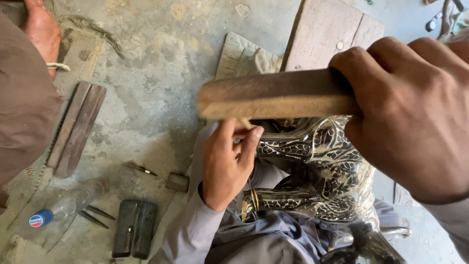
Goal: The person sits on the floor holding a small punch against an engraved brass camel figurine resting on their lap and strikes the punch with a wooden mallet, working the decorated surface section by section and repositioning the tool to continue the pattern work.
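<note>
Soft daylight, faint shadows, near stick blurred, metal glinting

Right hand (410, 117): raised close to the camera, fingers curled in a full fist grip, knuckles uppermost, wrist leading off to the lower right. Left hand (227, 164): lower, back facing up, fingertips (254, 133) pinched together and pointing away. Grey sleeve covers the left forearm.

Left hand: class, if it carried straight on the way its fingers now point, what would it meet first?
The left hand points up the picture, so it would probably first meet the wooden stick held across by the right hand; depth is unclear.
</note>
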Motion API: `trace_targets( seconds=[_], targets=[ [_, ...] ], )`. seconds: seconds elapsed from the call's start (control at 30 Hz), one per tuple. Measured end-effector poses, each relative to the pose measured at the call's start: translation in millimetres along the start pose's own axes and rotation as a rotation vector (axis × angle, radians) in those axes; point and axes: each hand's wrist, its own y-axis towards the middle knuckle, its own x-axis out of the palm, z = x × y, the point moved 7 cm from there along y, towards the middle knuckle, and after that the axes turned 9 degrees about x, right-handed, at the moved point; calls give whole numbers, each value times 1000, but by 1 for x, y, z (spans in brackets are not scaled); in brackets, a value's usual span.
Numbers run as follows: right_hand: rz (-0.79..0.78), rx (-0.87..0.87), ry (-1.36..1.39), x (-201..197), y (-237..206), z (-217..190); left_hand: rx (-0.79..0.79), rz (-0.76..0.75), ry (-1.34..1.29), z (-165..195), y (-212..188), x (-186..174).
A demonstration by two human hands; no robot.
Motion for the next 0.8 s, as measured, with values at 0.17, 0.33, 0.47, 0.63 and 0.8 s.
trace_targets(
  seconds=[0.17,0.33,0.47,0.63,0.8],
  targets=[
    [-29,32,226,-23,-13,-5,-27,144,21,3,-28,-3],
    [54,2,151,-36,-20,-13,-11,191,56,-2,-37,8],
    [105,4,233,-32,-19,-14,49,199,154,0,-35,8],
    [93,-41,-13,-27,-7,-25,-16,164,83,0,-33,8],
    [8,-20,5,-26,5,-26,-9,162,61,4,-32,9]
  ],
)
